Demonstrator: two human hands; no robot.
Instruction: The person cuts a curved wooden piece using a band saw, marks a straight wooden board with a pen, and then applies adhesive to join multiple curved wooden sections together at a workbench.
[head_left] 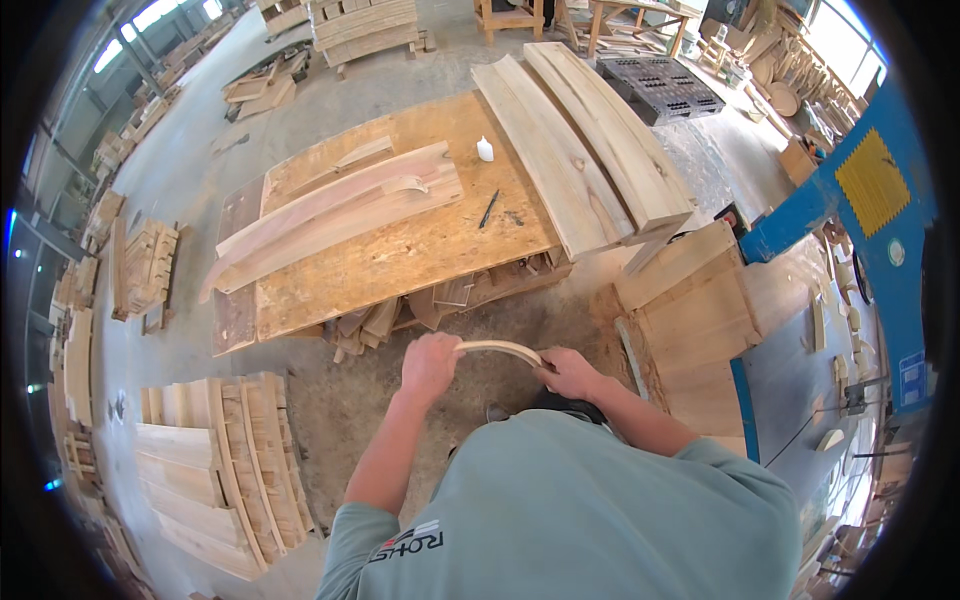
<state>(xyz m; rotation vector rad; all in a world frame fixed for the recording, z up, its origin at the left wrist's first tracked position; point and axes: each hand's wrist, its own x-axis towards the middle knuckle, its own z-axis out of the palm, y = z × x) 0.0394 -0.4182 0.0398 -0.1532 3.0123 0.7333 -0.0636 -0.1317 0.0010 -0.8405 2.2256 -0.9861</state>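
Between my hands, in front of my body, is a thin curved wooden strip, arching upward. My left hand is closed on its left end. The right end sits in the grip of my right hand. Beyond them stands a plywood-topped worktable. Lying on it are wide boards with a small curved offcut on top, a white bottle and a dark pen.
Two long thick planks lie at the table's right. Wood scraps fill the space beneath it. Stacked slats stand on the floor at left. A blue machine frame rises at right beside a wooden box. Behind is a black pallet.
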